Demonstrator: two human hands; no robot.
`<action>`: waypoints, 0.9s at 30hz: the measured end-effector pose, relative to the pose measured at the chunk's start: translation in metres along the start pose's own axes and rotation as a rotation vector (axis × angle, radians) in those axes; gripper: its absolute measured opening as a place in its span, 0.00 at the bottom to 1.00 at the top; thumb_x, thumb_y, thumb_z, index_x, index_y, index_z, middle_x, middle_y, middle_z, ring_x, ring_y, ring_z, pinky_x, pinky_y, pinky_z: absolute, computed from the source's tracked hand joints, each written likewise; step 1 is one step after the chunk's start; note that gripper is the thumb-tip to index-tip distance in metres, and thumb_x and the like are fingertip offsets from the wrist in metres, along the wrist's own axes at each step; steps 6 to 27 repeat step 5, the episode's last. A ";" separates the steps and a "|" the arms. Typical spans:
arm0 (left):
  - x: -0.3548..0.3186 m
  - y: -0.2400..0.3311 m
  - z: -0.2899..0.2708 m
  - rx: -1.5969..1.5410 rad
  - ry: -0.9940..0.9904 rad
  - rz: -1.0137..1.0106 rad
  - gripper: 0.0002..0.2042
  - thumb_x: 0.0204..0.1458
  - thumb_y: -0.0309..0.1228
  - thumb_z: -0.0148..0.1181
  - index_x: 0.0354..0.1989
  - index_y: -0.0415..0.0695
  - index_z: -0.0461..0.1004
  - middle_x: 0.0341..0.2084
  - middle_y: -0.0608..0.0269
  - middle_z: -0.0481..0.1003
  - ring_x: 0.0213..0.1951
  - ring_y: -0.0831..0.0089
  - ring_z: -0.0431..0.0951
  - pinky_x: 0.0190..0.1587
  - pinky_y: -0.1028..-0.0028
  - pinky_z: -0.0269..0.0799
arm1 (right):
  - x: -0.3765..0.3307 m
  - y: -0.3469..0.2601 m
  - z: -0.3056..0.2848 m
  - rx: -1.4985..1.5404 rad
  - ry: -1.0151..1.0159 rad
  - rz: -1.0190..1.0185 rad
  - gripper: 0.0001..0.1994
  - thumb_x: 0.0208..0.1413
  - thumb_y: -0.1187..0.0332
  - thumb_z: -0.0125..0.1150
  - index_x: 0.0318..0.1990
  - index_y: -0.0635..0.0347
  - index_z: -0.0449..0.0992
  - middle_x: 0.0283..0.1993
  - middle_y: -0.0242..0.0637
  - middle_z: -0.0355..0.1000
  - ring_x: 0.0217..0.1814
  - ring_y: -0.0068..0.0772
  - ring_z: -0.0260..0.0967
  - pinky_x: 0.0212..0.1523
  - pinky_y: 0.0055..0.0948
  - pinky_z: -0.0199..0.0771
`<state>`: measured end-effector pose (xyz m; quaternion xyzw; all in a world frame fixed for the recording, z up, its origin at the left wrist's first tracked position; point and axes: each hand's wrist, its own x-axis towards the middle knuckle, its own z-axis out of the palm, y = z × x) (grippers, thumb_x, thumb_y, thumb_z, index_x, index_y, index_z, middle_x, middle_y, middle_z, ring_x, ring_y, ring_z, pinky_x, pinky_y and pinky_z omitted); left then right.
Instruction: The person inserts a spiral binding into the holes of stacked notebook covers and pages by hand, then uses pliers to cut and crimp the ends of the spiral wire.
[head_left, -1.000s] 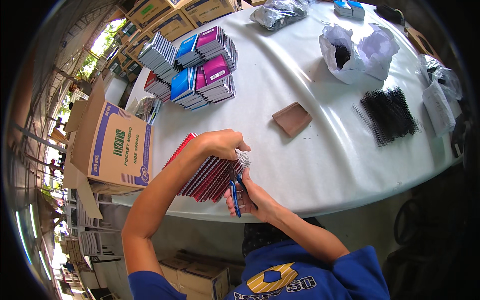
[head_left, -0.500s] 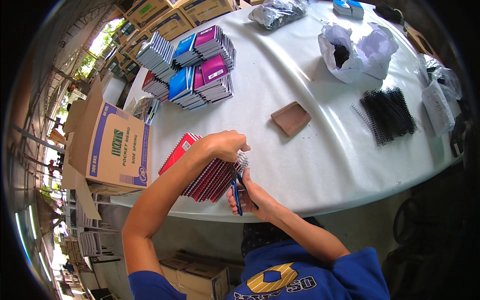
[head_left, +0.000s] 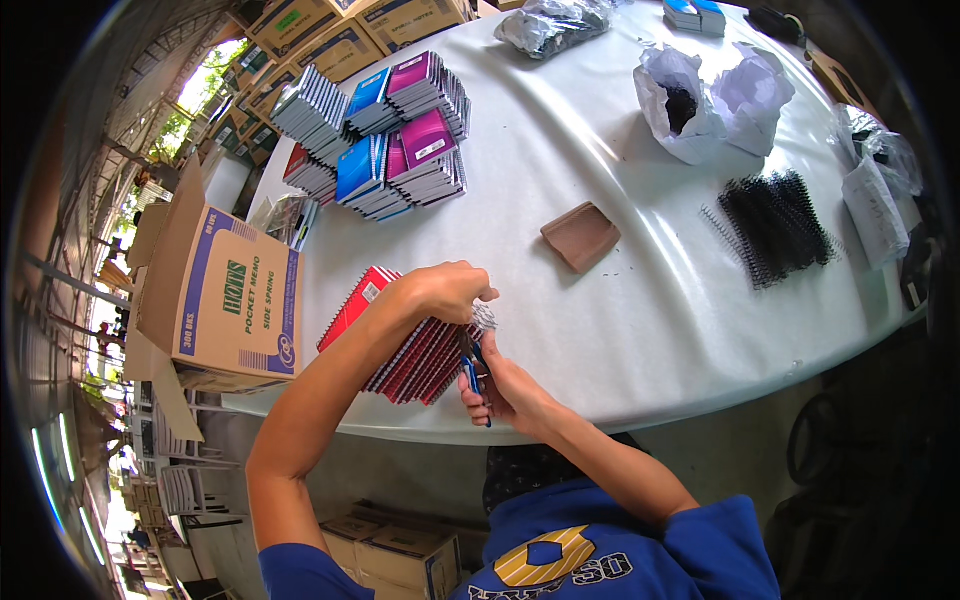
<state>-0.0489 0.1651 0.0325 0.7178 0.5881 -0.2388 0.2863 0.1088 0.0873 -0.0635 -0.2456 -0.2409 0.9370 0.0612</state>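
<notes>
A leaning row of red spiral notebooks lies near the table's front edge. My left forearm crosses over it. At its right end my left hand is closed with fingers curled; what they grip is hidden. White page ends show just below those fingers. My right hand holds blue-handled pliers, their handles squeezed together. The dark jaws point away from me, at the right end of the notebooks. Whether they touch a coil is too small to tell.
An open carton stands at left. Beyond the hands are stacked blue and purple notebooks, a brown curved piece, a pile of black spiral coils, white paper bags and a clear plastic bag.
The pliers' handles have closed together in my right hand, which stays at nearly the same place. My left hand has barely moved.
</notes>
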 end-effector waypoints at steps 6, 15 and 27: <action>0.003 0.005 0.000 0.068 0.028 0.024 0.29 0.42 0.23 0.62 0.59 0.44 0.71 0.48 0.44 0.76 0.51 0.52 0.77 0.54 0.65 0.72 | 0.009 0.000 -0.007 0.028 -0.056 0.015 0.38 0.56 0.26 0.34 0.31 0.58 0.69 0.20 0.31 0.64 0.21 0.29 0.62 0.25 0.29 0.69; 0.003 0.005 0.000 0.068 0.028 0.024 0.29 0.42 0.23 0.62 0.59 0.44 0.71 0.48 0.44 0.76 0.51 0.52 0.77 0.54 0.65 0.72 | 0.009 0.000 -0.007 0.028 -0.056 0.015 0.38 0.56 0.26 0.34 0.31 0.58 0.69 0.20 0.31 0.64 0.21 0.29 0.62 0.25 0.29 0.69; 0.003 0.005 0.000 0.068 0.028 0.024 0.29 0.42 0.23 0.62 0.59 0.44 0.71 0.48 0.44 0.76 0.51 0.52 0.77 0.54 0.65 0.72 | 0.009 0.000 -0.007 0.028 -0.056 0.015 0.38 0.56 0.26 0.34 0.31 0.58 0.69 0.20 0.31 0.64 0.21 0.29 0.62 0.25 0.29 0.69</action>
